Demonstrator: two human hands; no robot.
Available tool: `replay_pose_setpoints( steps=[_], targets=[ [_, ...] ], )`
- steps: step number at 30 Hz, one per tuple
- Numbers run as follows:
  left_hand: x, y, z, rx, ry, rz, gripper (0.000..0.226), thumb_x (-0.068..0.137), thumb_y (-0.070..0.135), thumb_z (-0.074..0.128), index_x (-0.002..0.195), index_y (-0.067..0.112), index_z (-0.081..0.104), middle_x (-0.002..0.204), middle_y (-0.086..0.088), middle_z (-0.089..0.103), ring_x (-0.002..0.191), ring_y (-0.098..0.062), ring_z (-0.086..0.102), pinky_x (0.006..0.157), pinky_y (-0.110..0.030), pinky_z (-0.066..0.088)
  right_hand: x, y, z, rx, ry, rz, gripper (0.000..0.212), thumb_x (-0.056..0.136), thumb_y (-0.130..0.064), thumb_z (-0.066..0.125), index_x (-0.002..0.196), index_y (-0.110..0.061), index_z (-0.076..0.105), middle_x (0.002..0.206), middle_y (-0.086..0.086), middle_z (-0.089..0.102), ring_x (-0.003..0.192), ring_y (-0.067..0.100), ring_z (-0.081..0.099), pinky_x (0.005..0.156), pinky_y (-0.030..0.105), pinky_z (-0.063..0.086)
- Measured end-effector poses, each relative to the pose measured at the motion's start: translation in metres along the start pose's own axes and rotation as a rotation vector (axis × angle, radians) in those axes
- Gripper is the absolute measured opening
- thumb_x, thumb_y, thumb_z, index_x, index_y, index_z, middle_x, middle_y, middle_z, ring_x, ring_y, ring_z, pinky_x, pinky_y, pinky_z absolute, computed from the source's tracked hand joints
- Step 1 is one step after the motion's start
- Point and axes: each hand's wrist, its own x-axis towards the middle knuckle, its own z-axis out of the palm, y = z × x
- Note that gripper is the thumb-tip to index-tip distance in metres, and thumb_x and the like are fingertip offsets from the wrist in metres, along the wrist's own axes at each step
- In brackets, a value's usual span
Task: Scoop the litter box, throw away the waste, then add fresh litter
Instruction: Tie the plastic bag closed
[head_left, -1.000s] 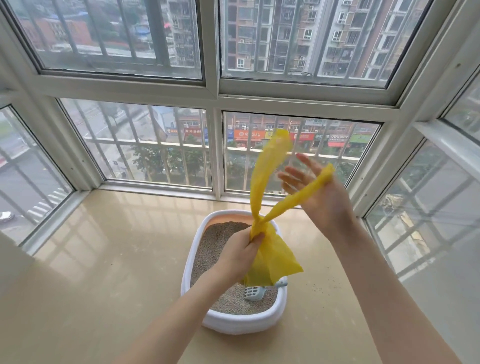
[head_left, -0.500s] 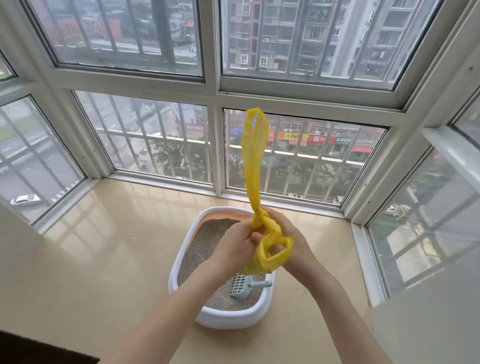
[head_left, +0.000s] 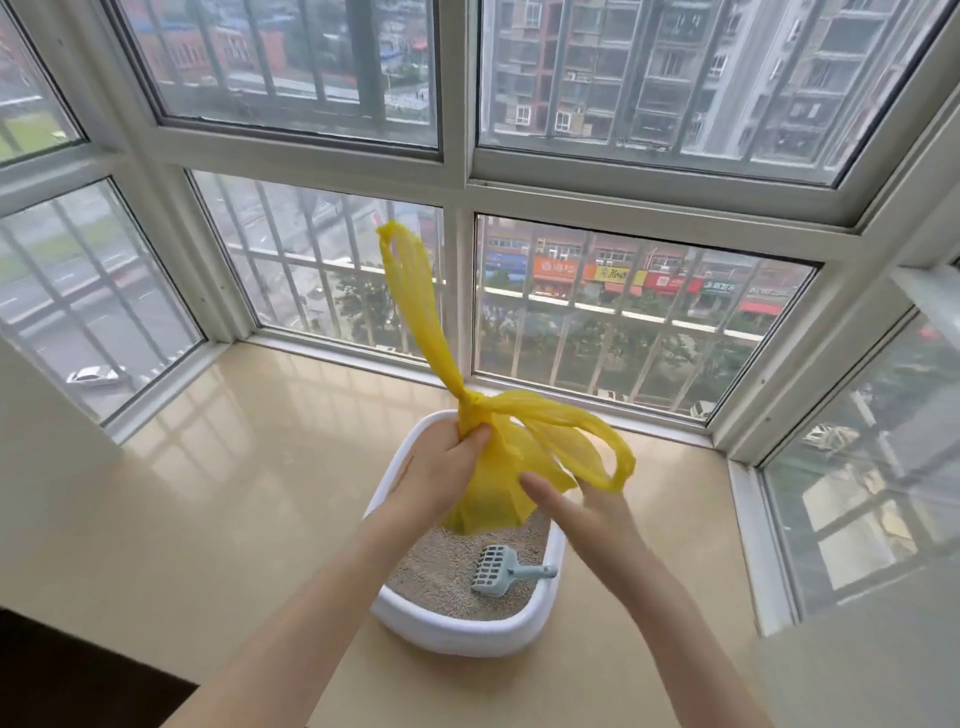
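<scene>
A yellow plastic bag (head_left: 493, 478) hangs over the white litter box (head_left: 467, 636), its two handles crossed in a knot. My left hand (head_left: 441, 467) grips the bag's neck just below the knot. One handle stands up toward the window; the other loops out to the right, where the fingers of my right hand (head_left: 582, 509) hold its far end. A pale blue slotted scoop (head_left: 501, 571) lies on the grey litter (head_left: 441, 577) at the box's near right.
The box sits on a glossy beige window sill (head_left: 234, 493) enclosed by white-framed windows (head_left: 457, 171) on three sides. A dark drop-off (head_left: 78, 675) lies at the near left edge of the sill.
The right hand has come away from the knot and drawn one handle out to the right as a loop. The upright handle now leans left. The view shifted slightly.
</scene>
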Motion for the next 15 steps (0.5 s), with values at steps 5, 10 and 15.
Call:
replay_pose_setpoints(
  steps=[5, 10, 15],
  targets=[
    [-0.001, 0.002, -0.007, 0.178, -0.078, 0.168, 0.028, 0.079, 0.02, 0.041, 0.086, 0.007, 0.064, 0.085, -0.008, 0.068, 0.084, -0.027, 0.063, 0.079, -0.051, 0.05, 0.04, -0.033, 0.054, -0.324, 0.052, -0.186, 0.028, 0.095, -0.047, 0.04, 0.088, -0.025, 0.057, 0.078, -0.009, 0.061, 0.077, 0.005, 0.058, 0.072, 0.022, 0.044],
    [0.006, 0.003, -0.036, 0.501, -0.218, 0.372, 0.035, 0.086, 0.025, 0.036, 0.092, 0.006, 0.065, 0.091, -0.014, 0.067, 0.088, -0.033, 0.061, 0.077, -0.047, 0.05, 0.053, -0.03, 0.089, -0.095, 0.231, -0.123, 0.027, 0.095, -0.046, 0.043, 0.091, -0.026, 0.059, 0.079, -0.016, 0.063, 0.08, 0.0, 0.059, 0.07, 0.02, 0.041],
    [0.014, -0.01, -0.078, 0.603, -0.286, 0.571, 0.034, 0.089, 0.049, 0.046, 0.096, 0.02, 0.061, 0.098, 0.006, 0.066, 0.093, -0.013, 0.059, 0.08, -0.033, 0.046, 0.047, -0.031, 0.102, 0.047, 0.492, -0.069, 0.012, 0.092, -0.033, 0.062, 0.088, -0.022, 0.063, 0.069, -0.012, 0.063, 0.067, 0.002, 0.057, 0.064, 0.017, 0.043]
  ],
)
